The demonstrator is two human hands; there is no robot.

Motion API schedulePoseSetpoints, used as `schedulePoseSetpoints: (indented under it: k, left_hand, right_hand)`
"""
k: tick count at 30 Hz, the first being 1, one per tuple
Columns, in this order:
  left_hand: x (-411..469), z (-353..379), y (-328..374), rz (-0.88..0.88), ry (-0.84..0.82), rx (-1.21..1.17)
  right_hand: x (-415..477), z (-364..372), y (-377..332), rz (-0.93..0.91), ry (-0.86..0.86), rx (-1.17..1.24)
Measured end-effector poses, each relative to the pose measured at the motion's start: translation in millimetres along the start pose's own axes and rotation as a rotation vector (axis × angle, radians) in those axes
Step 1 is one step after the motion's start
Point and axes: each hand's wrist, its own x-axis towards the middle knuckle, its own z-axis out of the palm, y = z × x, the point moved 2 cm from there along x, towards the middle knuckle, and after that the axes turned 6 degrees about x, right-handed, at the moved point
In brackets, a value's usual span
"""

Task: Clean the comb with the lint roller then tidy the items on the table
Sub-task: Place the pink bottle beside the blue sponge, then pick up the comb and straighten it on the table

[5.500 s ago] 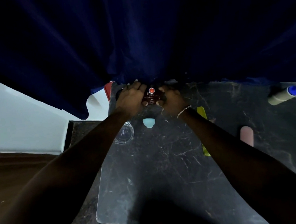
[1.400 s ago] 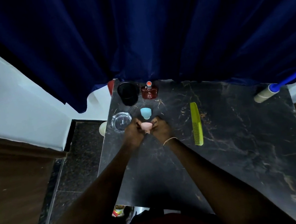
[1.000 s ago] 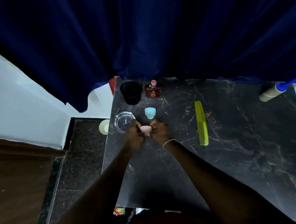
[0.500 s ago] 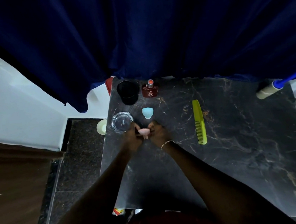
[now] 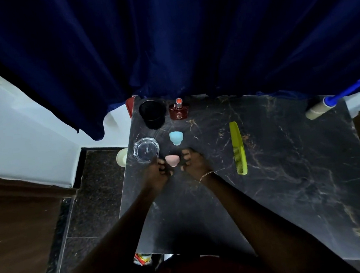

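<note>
A small pink sponge [image 5: 172, 160] stands on the dark marble table [image 5: 283, 180], held between the fingertips of my left hand [image 5: 159, 171] and my right hand [image 5: 193, 163]. Just beyond it sits a light blue sponge [image 5: 176, 137]. The yellow-green comb [image 5: 238, 148] lies lengthwise to the right of my hands, untouched. The lint roller [image 5: 321, 107] with its blue handle rests at the table's far right corner.
A glass ashtray [image 5: 146, 150] is close to my left hand. A black cup [image 5: 153, 114] and a dark red perfume bottle [image 5: 179, 111] stand at the back left. A blue curtain [image 5: 183, 32] hangs behind the table. Floor drops off at the left.
Both hands moved from the perfume bottle at the back to the pink sponge, which now stands near the ashtray. Over the last second they have stayed on it.
</note>
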Motion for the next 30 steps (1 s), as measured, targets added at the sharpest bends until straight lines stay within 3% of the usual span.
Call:
schedulePoseSetpoints:
  k: [5,9,12,16,20,30]
  left_hand:
    - [-20.2,24.4,-21.9,-0.053,-0.047,0.035]
    - [-29.4,56.7,-3.6,-0.003,-0.117,0.008]
    - [-33.3,79.5,28.0,0.053,-0.175,-0.005]
    - [-28.2,108.5,59.9,-0.021,-0.230,-0.078]
    - [-26.6,131.5,87.8,-0.153,-0.266,-0.221]
    - [-22.8,163.3,114.4,-0.215,-0.294,-0.133]
  right_hand:
    - [-22.5,-36.1,22.5,-0.061,0.156,-0.089]
    - [-38.1,-77.1,48.6,-0.065,0.274,-0.404]
    - [-43.2,-104.1,64.9,0.049,0.372,-0.586]
    - [-50.7,-136.3,73.3,0.217,0.449,-0.535]
    - [-39.2,-153.1,90.0,0.265,0.366,-0.527]
    - [-29.4,-157.4,87.8,0.302,0.346,-0.380]
